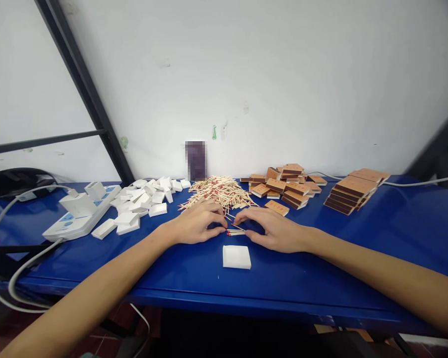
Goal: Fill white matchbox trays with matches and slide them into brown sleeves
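Note:
In the head view my left hand (pixel 201 221) rests low over the table with thumb and index fingertip nearly together, at the red heads of a few matches (pixel 236 232). My right hand (pixel 271 228) comes in from the other side, fingers curved, its thumb and index finger at the ends of these matches. The matches lie roughly side by side between the two hands. Just in front of them is a white matchbox tray (pixel 237 257); which way up it lies I cannot tell. Behind my hands spreads a large heap of loose red-headed matches (pixel 224 191).
White matchbox trays (pixel 145 196) are piled at the left, beside a white power strip (pixel 82 214) with plugs and cables. Brown matchbox sleeves (pixel 287 184) lie heaped at the right, with a neat stack (pixel 354 191) farther right. A pixelated dark object (pixel 196 160) stands against the wall.

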`<state>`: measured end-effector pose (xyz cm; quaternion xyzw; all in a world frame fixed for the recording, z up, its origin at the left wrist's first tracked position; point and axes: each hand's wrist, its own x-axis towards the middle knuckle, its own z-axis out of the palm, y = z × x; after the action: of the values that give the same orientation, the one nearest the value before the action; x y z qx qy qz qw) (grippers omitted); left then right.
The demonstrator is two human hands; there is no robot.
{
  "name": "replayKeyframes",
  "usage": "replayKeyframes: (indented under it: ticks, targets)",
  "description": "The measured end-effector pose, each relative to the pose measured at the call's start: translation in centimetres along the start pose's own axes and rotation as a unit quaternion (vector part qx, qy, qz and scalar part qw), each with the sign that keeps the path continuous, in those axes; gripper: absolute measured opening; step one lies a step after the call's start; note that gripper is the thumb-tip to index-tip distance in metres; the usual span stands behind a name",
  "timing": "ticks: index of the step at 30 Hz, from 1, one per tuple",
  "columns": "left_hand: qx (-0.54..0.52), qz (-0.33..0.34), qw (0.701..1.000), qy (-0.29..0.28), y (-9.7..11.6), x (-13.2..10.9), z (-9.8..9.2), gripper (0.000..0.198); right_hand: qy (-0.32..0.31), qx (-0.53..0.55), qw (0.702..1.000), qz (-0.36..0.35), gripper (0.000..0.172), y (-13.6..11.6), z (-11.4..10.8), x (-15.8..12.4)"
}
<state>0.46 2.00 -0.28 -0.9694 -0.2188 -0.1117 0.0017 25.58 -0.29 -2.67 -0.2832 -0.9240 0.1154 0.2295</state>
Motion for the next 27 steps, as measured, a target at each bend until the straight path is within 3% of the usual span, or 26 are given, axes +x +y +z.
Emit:
replayKeyframes:
  ticks: [9, 17, 27]
  targets:
    - [-0.005, 0.012, 1.000, 0.002, 0.04, 0.14, 0.03, 0.020, -0.020, 0.006, 1.000, -0.003, 0.034, -0.41, 0.13, -0.06]
    - [0.017, -0.011, 1.000, 0.004, 0.24, 0.01, -0.11, 0.018, 0.009, 0.026, 0.999, -0.030, 0.024, -0.11, 0.39, 0.16]
    - [0.020, -0.019, 0.999, -0.015, 0.25, 0.11, -0.19, 0.022, -0.050, 0.031, 0.996, -0.066, 0.032, -0.41, -0.08, 0.12]
